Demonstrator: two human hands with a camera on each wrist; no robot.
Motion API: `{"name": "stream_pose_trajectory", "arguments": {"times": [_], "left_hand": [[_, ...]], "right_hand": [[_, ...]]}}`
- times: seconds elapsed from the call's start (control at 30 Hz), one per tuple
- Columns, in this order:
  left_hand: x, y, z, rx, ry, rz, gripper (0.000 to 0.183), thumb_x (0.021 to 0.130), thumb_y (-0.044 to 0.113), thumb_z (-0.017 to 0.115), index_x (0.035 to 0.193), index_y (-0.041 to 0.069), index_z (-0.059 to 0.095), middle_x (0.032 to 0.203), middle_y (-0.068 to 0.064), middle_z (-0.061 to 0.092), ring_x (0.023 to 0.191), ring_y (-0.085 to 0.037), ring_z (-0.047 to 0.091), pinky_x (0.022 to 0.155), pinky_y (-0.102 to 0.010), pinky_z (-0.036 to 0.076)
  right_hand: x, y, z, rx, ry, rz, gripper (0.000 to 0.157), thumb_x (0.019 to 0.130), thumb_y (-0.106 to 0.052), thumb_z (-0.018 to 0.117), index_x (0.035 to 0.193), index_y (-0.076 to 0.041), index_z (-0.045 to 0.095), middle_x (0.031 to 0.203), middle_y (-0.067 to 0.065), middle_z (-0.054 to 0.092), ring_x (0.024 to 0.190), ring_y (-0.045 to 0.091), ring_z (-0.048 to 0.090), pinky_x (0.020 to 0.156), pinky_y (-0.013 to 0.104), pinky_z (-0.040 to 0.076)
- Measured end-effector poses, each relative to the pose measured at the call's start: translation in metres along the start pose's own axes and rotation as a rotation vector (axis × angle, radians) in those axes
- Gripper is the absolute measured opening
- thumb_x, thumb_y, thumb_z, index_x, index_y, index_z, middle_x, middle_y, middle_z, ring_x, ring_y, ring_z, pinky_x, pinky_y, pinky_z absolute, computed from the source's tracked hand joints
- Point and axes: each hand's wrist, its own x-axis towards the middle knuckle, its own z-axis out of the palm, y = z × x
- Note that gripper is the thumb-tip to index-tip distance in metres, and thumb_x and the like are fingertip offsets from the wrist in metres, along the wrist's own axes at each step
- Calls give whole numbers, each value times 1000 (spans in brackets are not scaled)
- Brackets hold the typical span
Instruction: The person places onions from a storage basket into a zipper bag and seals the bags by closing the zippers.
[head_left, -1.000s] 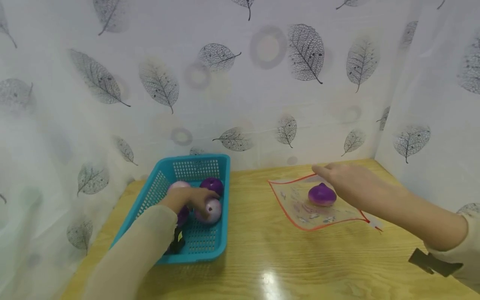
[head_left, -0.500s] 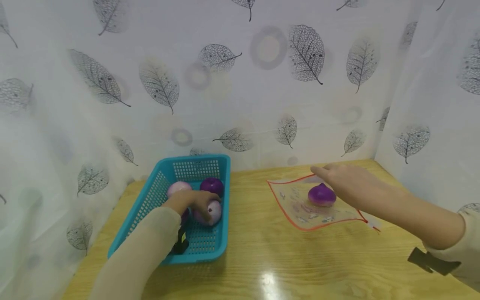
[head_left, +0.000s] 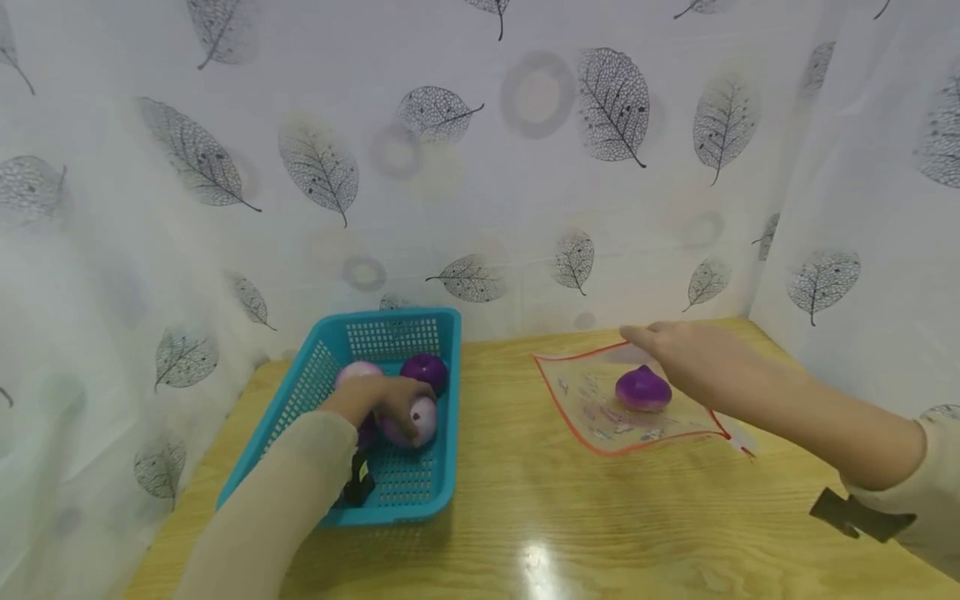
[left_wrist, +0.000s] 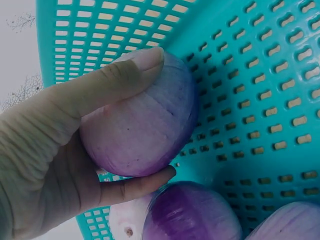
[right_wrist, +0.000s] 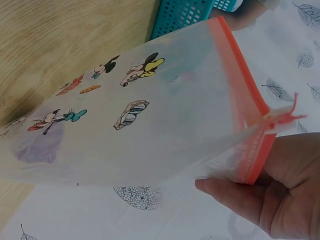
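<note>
My left hand (head_left: 378, 400) is inside the blue-green basket (head_left: 450, 442). Thumb and fingers grip a pale purple onion (left_wrist: 140, 125), with the thumb across its upper side in the left wrist view. Below that hand lie more onions, one of them a darker purple onion (left_wrist: 195, 215). On the right, my right hand (head_left: 705, 358) pinches the edge of a clear zip bag (right_wrist: 175, 145) by its red zip strip (right_wrist: 240, 70). The bag has cartoon prints and its mouth is spread. A deep purple onion (head_left: 643, 389) shows within the bag's outline.
A dark purple onion (head_left: 423, 372) and a pale onion (head_left: 358, 372) rest at the basket's far end. The wooden table (head_left: 517, 492) runs between basket and bag. A leaf-printed white sheet (head_left: 510, 183) stands behind and at both sides.
The left hand stays in the basket on the onion, shifting a little leftward with it over the last half second. The held bag's near edge has risen slightly.
</note>
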Motion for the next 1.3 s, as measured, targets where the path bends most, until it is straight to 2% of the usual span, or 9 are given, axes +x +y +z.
{"name": "stream_pose_trajectory", "arguments": {"times": [0.1,0.3,0.4,0.53,0.63,0.77,0.93,1.1,1.3], "left_hand": [[-2,-1,-2,3,-1,-13,72,66,29,83,130,22,51,122,-12,54,112,-32,52,87,-52,50],[-7,0,-3,3,-12,-13,73,67,27,82,132,21,49,124,-12,54,114,-34,51,90,-54,47],[-8,0,-4,4,-6,-3,74,66,26,83,132,20,49,122,-12,54,112,-33,52,89,-53,49],[-8,1,-6,-1,-5,-2,79,66,27,83,135,20,47,124,-12,53,112,-33,52,89,-53,48],[-9,1,-10,5,-1,-28,82,66,31,83,138,23,45,126,-11,52,113,-31,51,89,-54,48],[-15,1,-17,14,28,-49,83,66,32,82,139,24,44,128,-10,51,113,-30,50,87,-52,49],[-20,2,-22,-2,53,-16,83,67,27,83,139,19,43,129,-13,50,113,-32,52,85,-51,51],[-23,3,-24,8,51,-17,83,67,28,82,140,20,42,127,-12,51,112,-30,52,85,-48,51],[-26,5,-24,1,47,-30,84,67,28,82,141,20,42,126,-12,51,112,-30,52,85,-49,51]], "right_hand": [[2,1,-2,-16,-33,26,48,82,18,47,127,2,56,110,24,65,90,40,64,54,31,53],[5,4,-3,-11,-68,68,50,82,17,45,129,1,54,113,26,63,77,35,65,38,23,33],[6,7,-5,27,-75,103,49,84,15,45,130,0,53,116,25,62,82,37,65,37,22,31],[8,13,-6,58,-52,109,44,86,13,44,127,0,56,117,25,62,102,43,60,45,28,45],[10,17,-5,64,-24,82,39,86,13,45,122,3,58,112,26,64,100,43,61,60,37,54],[11,22,-5,89,-14,71,35,86,14,46,118,5,58,106,26,65,93,43,63,68,44,55],[10,25,-9,110,-2,81,30,89,11,47,115,4,59,103,24,67,90,40,65,74,47,54],[9,29,-13,157,7,83,26,90,6,48,115,3,58,93,20,69,79,33,66,69,44,54],[13,31,-21,212,4,99,24,92,0,51,116,4,58,82,13,68,61,17,57,60,37,51]]}}
